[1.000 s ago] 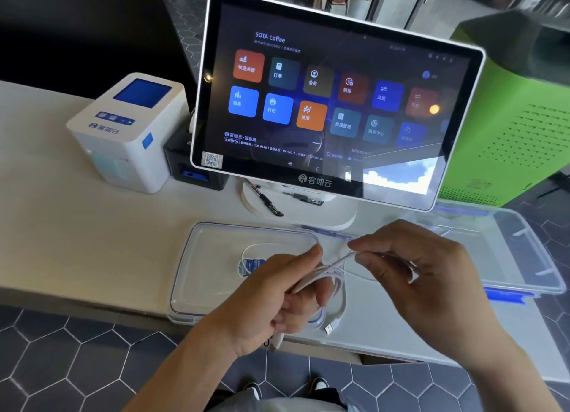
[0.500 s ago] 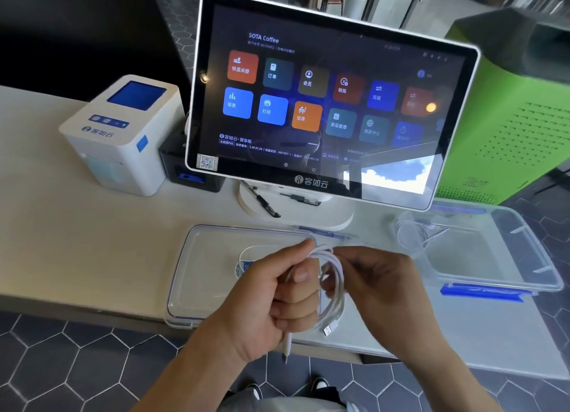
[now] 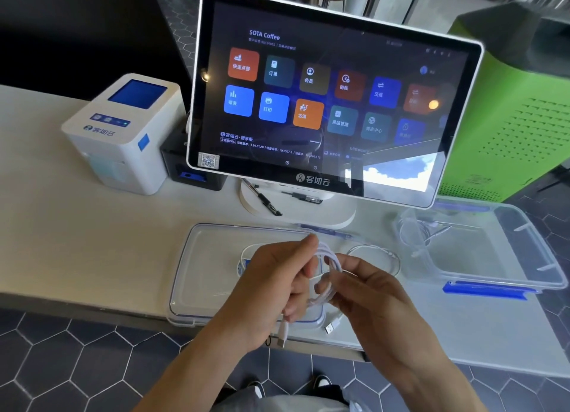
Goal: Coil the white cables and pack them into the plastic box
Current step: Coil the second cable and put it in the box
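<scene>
Behind the counter [image 3: 77, 242], a "SOTA Coffee" screen [image 3: 333, 103]; both hands, left hand [image 3: 277, 285] and right hand [image 3: 373, 297], grip a coiled white cable [image 3: 331, 260].

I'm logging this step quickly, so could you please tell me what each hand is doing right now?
Left hand: grips the coiled white cable.
Right hand: fingers curled around the same coil.

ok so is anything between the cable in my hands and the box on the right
Nothing visible. The cable is held in both hands, the box sits open to its right, and only bare counter lies between.
</scene>
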